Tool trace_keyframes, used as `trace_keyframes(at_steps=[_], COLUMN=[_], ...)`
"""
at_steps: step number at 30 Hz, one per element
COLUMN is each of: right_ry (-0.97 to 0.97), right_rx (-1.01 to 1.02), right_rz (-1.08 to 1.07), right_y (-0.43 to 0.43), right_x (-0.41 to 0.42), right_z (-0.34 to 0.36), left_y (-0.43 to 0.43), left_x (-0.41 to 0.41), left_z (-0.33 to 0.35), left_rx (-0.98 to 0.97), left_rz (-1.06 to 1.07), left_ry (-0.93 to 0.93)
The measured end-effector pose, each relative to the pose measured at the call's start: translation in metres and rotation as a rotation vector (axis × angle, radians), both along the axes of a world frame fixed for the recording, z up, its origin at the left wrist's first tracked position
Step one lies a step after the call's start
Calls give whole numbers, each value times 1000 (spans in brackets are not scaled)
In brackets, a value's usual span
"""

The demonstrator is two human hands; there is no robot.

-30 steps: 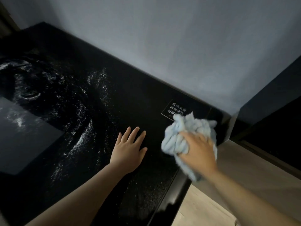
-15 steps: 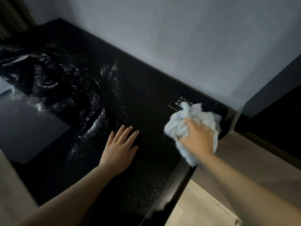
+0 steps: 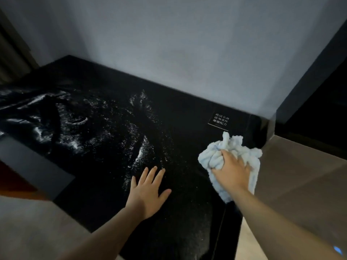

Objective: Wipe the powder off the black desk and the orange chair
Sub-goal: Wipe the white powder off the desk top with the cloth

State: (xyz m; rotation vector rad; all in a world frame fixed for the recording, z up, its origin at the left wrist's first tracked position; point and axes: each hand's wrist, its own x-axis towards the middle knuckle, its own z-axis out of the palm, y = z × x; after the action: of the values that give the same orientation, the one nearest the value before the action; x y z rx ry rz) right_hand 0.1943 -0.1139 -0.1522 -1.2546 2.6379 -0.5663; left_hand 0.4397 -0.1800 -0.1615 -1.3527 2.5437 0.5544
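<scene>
Head view only. Black desk point(image 3: 187, 128) fills the middle of frame, with its back edge against a pale wall point(image 3: 169, 44). White powder point(image 3: 105, 132) is scattered over the left and centre of the desk top in streaks and arcs, heaviest towards the left end, with a bright short streak near the centre. A thinner dusting runs down to the front edge close to the left hand; the strip along the back edge looks mostly dark.

Right hand point(image 3: 231, 170) sits at the right end of the desk, near the front right corner. Its fingers are curled into a bunched light-blue cloth point(image 3: 216, 156) and grip it, pressing it down on the desk top. Part of the cloth hangs past the desk's right edge below the wrist.

Left hand point(image 3: 148, 192) lies flat, palm down, on the desk near the front edge, fingers straight and spread, holding nothing. It is well apart from the cloth.

A small black sign with white characters point(image 3: 219, 120) lies flat at the back right corner, just behind the cloth and not touching it. The text is too small to read.

An orange-red patch point(image 3: 15, 182) shows at far left below the desk's front edge; can't tell if it's the chair. A grey surface point(image 3: 300, 184) adjoins the desk's right edge.
</scene>
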Motion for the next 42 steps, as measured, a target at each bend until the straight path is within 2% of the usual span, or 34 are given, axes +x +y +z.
trace_keyframes(at_steps=[2, 5, 7, 9, 11, 13, 17, 19, 21, 23, 24, 26, 28, 30, 32, 35, 37, 42], right_ry=[39, 100, 61, -80, -59, -48, 79, 76, 0, 12, -4, 29, 49, 113, 61, -4, -19, 82], right_rx=[1, -67, -4, 46, 49, 64, -13, 2, 15, 4, 10, -25, -76, -24, 27, 41, 60, 27], right_rz=[16, 308, 421, 243, 28, 2, 490, 601, 407, 166, 114, 190, 447, 626, 528, 217, 159, 559], right_y=[15, 57, 60, 42, 26, 25, 76, 73, 50, 30, 26, 42, 77, 86, 64, 30, 33, 100], right_x=[41, 95, 83, 58, 47, 61, 109, 87, 56, 35, 35, 54, 76, 64, 41, 25, 37, 86], right_z=[-2, -9, -7, -1, 3, 3, -10, -11, -3, 5, 6, 1, -12, -13, -7, 3, 0, -10], left_y=[-4, -6, -8, -10, -13, -13, -9, -7, -6, -4, -4, -3, -2, 0, 1, 4, 5, 6], left_x=[3, 2, 3, 4, 6, 7, 8, 6, 5, 3, 2, -1, -3, -4, -5, -5, -4, 5], left_z=[2, 6, 8, 9, 9, 8, 4, 3, 3, 3, 4, 5, 5, 5, 6, 6, 5, 0], left_rx=[28, 36, 51, 60, 75, 70, 19, 8, -3, 9, 18, 24, 25, 27, 29, 34, 24, -43], left_rz=[-42, -76, -97, -132, -146, -146, -136, -126, -114, -90, -77, -47, -26, -18, -13, -6, -12, -75], left_ry=[-28, -50, -65, -82, -79, -72, -76, -72, -67, -54, -47, -37, -37, -39, -40, -39, -35, -28])
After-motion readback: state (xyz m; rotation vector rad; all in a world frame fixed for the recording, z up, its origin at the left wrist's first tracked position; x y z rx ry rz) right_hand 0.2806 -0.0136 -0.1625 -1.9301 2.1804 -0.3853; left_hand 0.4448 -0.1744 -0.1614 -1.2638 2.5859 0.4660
